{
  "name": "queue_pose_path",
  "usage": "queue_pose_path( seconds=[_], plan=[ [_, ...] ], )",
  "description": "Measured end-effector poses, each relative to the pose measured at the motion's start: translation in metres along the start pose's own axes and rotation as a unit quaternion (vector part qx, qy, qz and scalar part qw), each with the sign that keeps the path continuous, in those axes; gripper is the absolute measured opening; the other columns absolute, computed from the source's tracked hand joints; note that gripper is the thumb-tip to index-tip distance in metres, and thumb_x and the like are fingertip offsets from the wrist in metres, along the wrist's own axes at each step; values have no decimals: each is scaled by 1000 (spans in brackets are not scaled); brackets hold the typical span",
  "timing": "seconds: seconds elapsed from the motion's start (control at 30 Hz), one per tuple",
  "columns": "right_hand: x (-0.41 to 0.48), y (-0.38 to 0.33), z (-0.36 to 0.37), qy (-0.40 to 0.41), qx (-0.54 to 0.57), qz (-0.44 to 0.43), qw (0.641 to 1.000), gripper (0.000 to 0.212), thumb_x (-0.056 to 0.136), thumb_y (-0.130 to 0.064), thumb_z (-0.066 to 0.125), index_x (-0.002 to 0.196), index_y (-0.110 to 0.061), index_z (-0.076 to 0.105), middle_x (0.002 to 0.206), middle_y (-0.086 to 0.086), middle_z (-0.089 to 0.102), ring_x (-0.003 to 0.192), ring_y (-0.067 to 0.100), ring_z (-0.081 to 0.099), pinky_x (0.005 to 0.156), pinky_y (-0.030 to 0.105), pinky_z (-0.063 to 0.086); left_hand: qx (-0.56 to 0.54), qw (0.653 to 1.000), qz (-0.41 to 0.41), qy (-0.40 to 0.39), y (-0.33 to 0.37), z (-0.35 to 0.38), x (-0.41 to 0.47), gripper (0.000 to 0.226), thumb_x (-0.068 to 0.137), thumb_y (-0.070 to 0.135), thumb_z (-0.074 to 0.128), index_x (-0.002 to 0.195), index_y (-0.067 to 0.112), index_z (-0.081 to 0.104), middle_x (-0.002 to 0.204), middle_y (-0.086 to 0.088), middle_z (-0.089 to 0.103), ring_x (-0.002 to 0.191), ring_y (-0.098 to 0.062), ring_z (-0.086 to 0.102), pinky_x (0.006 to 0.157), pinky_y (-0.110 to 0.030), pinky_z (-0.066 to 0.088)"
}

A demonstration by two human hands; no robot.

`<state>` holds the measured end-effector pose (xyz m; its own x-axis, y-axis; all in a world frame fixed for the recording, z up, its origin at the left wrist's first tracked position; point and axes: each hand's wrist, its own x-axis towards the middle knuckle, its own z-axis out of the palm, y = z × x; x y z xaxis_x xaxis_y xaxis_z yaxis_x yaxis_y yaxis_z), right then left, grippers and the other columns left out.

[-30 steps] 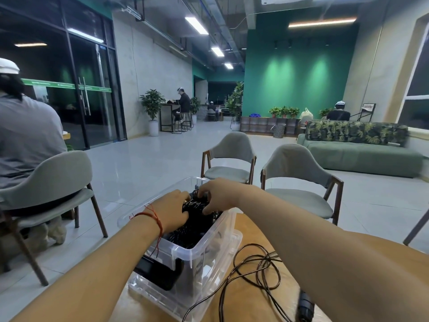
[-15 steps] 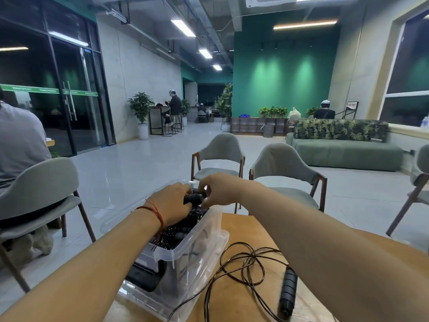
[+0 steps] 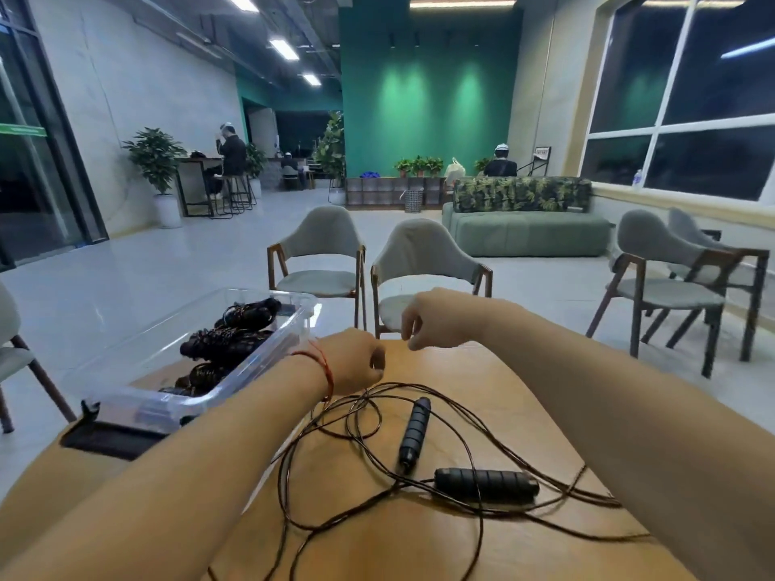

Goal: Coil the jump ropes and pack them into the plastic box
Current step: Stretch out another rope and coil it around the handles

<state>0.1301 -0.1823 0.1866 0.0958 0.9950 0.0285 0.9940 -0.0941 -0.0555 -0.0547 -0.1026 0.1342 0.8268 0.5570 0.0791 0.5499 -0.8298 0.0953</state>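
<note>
Over the loose black jump rope (image 3: 486, 483) beside the clear plastic box (image 3: 138, 406), left hand (image 3: 356, 362) and right hand (image 3: 432, 320) curl, grip unclear.

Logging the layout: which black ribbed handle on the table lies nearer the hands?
The black ribbed handle pointing away; the crosswise handle lies nearer the person.
</note>
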Motion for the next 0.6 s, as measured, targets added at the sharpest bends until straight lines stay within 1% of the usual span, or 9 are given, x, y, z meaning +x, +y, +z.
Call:
queue_pose_path(
  seconds=[0.07,0.13,0.17,0.27,0.33,0.4,0.5,0.57,0.6],
  plan=[
    [-15,15,10,-22,-14,23,999,18,95,-39,76,112,-33,80,108,-11,73,102,16,66,95,40,58,8,1000,-2,-17,10,17,2,21,104,35,62,119,27,74,111,7,70,99,-12,65,90,-29,57],
    [-31,28,21,-49,0,43,998,18,97,-38,75,112,-31,81,106,-11,75,98,14,66,91,35,56,30,999,-21,-27,15,32,3,21,105,32,60,121,26,73,108,7,69,98,-12,64,80,-23,50],
    [-38,33,28,-64,8,51,997,19,98,-37,74,113,-28,81,106,-9,75,97,14,66,87,32,53,37,998,-39,-35,14,39,3,21,105,30,60,121,25,72,108,6,68,98,-13,64,79,-23,49],
    [-52,40,52,-94,20,74,993,25,100,-40,71,115,-21,80,104,-5,75,96,16,65,81,31,47,55,990,-109,-64,0,52,-1,17,103,23,60,117,20,69,110,0,68,100,-17,65,91,-29,57],
    [-54,39,69,-112,36,85,989,32,102,-43,69,119,-18,78,108,-1,75,101,19,66,85,34,49,74,982,-144,-92,-14,58,-5,18,102,23,57,115,19,68,109,-1,69,100,-18,67,95,-34,60],
    [-55,33,85,-127,45,93,987,40,103,-44,67,131,-16,72,122,3,73,111,23,65,94,36,51,94,972,-173,-127,-29,67,-7,25,99,24,57,122,17,66,114,-3,68,104,-20,67,96,-35,60],
    [-54,25,104,-145,51,102,983,55,100,-37,73,149,-17,57,142,7,64,128,29,59,106,40,49,117,958,-218,-146,-40,77,-15,37,94,27,65,129,17,61,119,-4,65,109,-22,65,98,-37,59],
    [-51,22,113,-160,39,106,981,60,97,-29,77,152,-19,53,145,8,62,129,30,59,105,41,50,120,949,-225,-186,-39,79,-24,32,100,19,63,131,14,62,125,-7,65,115,-23,65,101,-34,57],
    [-50,21,116,-157,32,109,981,60,96,-24,78,152,-20,54,143,8,63,126,30,60,102,40,52,113,950,-224,-189,-39,82,-27,29,102,15,60,130,13,63,124,-7,65,114,-23,64,100,-31,55]
  ],
)
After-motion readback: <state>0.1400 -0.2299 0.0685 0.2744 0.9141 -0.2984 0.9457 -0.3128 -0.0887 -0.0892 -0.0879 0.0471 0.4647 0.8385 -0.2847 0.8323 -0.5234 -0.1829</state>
